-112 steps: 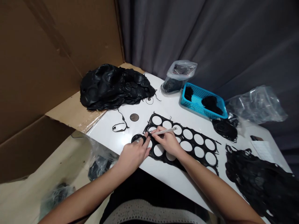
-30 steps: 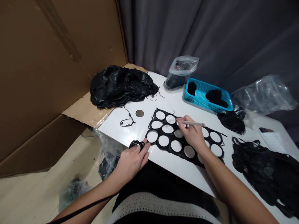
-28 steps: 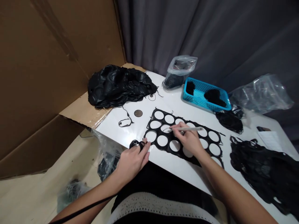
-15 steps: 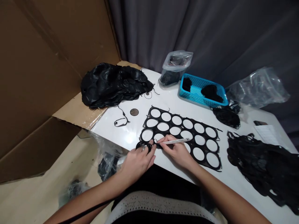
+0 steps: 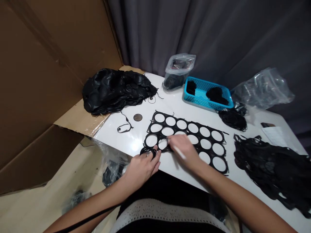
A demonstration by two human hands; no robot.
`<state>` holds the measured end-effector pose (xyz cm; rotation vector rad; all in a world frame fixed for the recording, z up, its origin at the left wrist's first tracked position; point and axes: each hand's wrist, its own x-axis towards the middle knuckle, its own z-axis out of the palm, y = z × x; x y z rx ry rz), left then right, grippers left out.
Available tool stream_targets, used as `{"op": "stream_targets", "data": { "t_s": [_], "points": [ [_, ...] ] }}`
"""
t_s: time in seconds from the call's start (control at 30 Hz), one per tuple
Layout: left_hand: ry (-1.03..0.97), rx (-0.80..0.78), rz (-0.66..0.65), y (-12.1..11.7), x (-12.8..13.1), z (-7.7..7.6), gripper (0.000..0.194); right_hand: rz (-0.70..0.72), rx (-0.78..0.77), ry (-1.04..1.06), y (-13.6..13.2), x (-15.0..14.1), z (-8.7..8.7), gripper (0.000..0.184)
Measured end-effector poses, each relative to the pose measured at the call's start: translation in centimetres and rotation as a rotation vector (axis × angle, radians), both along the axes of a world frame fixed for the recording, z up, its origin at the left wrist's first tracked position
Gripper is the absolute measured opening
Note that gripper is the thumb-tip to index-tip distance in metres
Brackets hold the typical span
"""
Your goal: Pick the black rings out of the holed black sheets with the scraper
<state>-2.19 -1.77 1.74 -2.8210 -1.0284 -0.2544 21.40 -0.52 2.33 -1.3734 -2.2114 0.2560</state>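
Note:
A black sheet with rows of round holes lies on the white table. My left hand rests at its near left corner, fingertips pressing down on the edge. Several thin black rings are gathered at the fingers of that hand. Closed around a slim white pen-like tool, my right hand is over the sheet's near rows. Motion blurs the tool, and the fingers hide its tip. One hole near my left fingertips has a thin black ring around it.
A heap of black sheets lies at the far left, another black pile at right. Behind stand a clear bag and a blue basket holding black bundles. A dark disc lies left of the sheet. Cardboard walls the left.
My right hand has moved away from my left fingertips, up and over the sheet, and the tool now slants down toward me. The left hand stays nearly in place. The view has shifted slightly.

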Motion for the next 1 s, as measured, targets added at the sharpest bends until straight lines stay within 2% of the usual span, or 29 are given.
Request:
{"op": "stream_targets", "data": {
  "t_s": [0.07, 0.13, 0.2, 0.27, 0.33, 0.4, 0.5, 0.57, 0.67, 0.8, 1.0],
  "points": [
    [0.005, 0.015, -0.004, 0.1, -0.1, 0.1, 0.038, -0.252, 0.052, 0.051, 1.7, 2.2, 0.4, 0.020],
    [-0.002, 0.016, -0.007, 0.3, -0.1, 0.3, 0.038, -0.430, 0.017, 0.137, 2.5, 4.0, 0.7, 0.019],
    [-0.015, 0.001, -0.004, 0.4, 0.1, 0.6, 0.036, -0.476, -0.102, 0.236, 2.2, 4.7, 0.9, 0.019],
    [-0.020, -0.011, 0.005, 0.6, 0.7, 1.0, 0.029, -0.453, -0.212, 0.301, 1.2, 4.7, 1.0, 0.020],
    [-0.011, -0.012, 0.020, 0.8, 1.4, 1.3, 0.018, -0.439, -0.255, 0.325, 0.4, 4.5, 1.0, 0.020],
    [0.002, -0.005, 0.030, 0.9, 1.8, 1.5, 0.014, -0.469, -0.226, 0.347, 0.4, 4.9, 1.0, 0.021],
    [0.002, -0.003, 0.026, 1.2, 1.8, 1.4, 0.017, -0.607, -0.115, 0.367, 1.3, 6.7, 1.2, 0.022],
    [-0.008, -0.003, 0.022, 1.3, 1.5, 1.4, 0.020, -0.666, -0.100, 0.374, 1.5, 7.5, 1.5, 0.021],
    [-0.052, 0.036, 0.022, 1.2, 1.7, 1.5, 0.021, -0.523, -0.258, 0.410, 0.3, 6.7, 1.8, 0.020],
    [-0.097, 0.060, -0.073, 0.4, 3.5, 1.3, 0.034, -0.272, -0.481, 0.451, -2.2, 3.5, 1.4, 0.016],
    [-0.049, 0.035, -0.086, -0.5, 4.9, 0.2, 0.040, -0.214, -0.474, 0.488, -3.2, 2.0, 0.0, 0.012]
  ]
}}
